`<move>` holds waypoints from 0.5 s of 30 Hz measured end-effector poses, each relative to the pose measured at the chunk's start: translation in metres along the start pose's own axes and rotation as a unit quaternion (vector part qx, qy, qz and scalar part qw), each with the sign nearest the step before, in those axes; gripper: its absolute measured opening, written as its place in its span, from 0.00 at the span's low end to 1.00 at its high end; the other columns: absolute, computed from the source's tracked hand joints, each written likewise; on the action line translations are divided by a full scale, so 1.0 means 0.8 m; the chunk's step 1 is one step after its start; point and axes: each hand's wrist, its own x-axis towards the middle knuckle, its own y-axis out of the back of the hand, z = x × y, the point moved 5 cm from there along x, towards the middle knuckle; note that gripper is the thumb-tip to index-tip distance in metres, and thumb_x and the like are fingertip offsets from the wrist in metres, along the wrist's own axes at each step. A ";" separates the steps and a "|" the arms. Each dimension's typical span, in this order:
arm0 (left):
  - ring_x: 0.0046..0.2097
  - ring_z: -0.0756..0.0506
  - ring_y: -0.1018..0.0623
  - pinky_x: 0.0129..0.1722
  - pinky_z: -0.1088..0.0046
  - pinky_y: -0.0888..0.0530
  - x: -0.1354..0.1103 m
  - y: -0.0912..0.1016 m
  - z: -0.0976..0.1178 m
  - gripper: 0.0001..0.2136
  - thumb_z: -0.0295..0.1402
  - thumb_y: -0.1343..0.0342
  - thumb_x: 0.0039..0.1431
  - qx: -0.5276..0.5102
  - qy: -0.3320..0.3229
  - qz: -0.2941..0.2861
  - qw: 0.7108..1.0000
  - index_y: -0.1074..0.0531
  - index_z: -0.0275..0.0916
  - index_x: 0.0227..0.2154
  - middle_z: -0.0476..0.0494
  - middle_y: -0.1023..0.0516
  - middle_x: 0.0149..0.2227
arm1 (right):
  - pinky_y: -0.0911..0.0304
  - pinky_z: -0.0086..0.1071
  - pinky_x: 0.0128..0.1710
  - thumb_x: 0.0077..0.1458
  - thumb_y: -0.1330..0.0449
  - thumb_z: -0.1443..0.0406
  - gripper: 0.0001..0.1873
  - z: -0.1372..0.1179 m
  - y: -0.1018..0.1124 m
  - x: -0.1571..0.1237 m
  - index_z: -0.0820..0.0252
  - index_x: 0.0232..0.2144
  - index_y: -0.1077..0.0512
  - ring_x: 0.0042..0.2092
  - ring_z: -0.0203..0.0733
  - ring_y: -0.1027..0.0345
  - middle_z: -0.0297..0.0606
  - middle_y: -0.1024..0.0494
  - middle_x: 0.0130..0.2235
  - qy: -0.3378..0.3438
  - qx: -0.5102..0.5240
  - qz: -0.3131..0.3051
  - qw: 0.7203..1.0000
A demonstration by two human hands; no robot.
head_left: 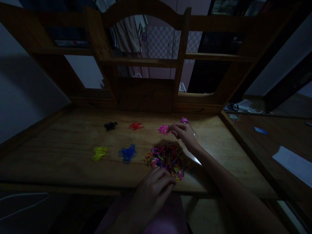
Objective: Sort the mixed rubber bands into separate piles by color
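My right hand [184, 133] reaches over a small pile of pink rubber bands [163, 129], its fingertips pinched at the pile's right edge. Whether a band sits in that pinch is too dark to make out. Closer to me lies a heap of mixed-colour rubber bands [168, 157]. My left hand [157, 185] rests at the near side of this heap, fingers curled and closed; what they hold, if anything, cannot be made out. Sorted by colour, further piles lie to the left: blue bands [127, 153], yellow bands [100, 153], red bands [136, 126] and black bands [110, 126].
Behind my right hand stands a container with a pink cap [184, 120], partly hidden. A wooden shelf unit [146, 94] rises along the back of the desk [73, 136]. On a side surface at right lie white paper [293, 164] and a blue card-like item [260, 130].
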 end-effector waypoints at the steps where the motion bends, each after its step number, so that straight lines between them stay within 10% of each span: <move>1: 0.43 0.47 0.26 0.43 0.70 0.28 0.000 0.002 0.000 0.07 0.26 0.47 0.63 -0.006 0.000 0.006 1.000 0.26 0.42 0.38 0.46 0.24 0.39 | 0.54 0.31 0.24 0.59 0.45 0.56 0.17 -0.001 0.000 0.000 0.59 0.26 0.23 0.25 0.33 0.48 0.30 0.41 0.21 -0.001 -0.001 0.000 1.000; 7: 0.42 0.46 0.24 0.43 0.69 0.27 -0.002 0.050 -0.016 0.04 0.33 0.45 0.62 0.042 0.034 0.086 0.995 0.26 0.42 0.34 0.46 0.23 0.37 | 0.55 0.30 0.24 0.58 0.44 0.56 0.17 0.000 0.000 0.001 0.59 0.25 0.23 0.24 0.33 0.49 0.30 0.40 0.21 -0.007 -0.008 0.004 1.000; 15: 0.41 0.42 0.22 0.44 0.65 0.27 -0.019 0.231 -0.154 0.10 0.43 0.45 0.59 0.212 0.207 0.268 0.917 0.26 0.45 0.38 0.49 0.21 0.39 | 0.55 0.30 0.24 0.57 0.44 0.58 0.15 0.005 -0.001 0.001 0.59 0.26 0.23 0.24 0.33 0.49 0.30 0.40 0.21 0.001 -0.008 -0.002 1.000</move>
